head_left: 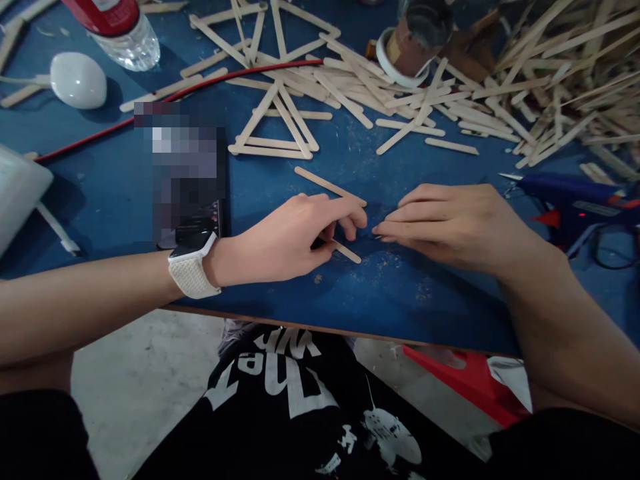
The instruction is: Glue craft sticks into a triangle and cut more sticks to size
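Two craft sticks [330, 186] lie at frame ctr on the blue counter [390, 293]. Left hand [295, 233] is pinched on the nearer stick [346, 251]; right hand [440, 223], fingers flat and together, meets it tip to tip, gripping nothing visible. Risk: a nudge could skew the sticks. Glue gun [570, 203], right edge, sits near the right wrist; a burn is possible.

A blue surface [125, 193] carries a big loose heap of wooden sticks [560, 80] at the far right and glued stick triangles [280, 127] near the middle. A blue glue gun [570, 200] lies at the right edge. A water bottle [120, 30], a white spoon [77, 80], a tape roll [405, 50] and a red cable [200, 83] lie farther back.
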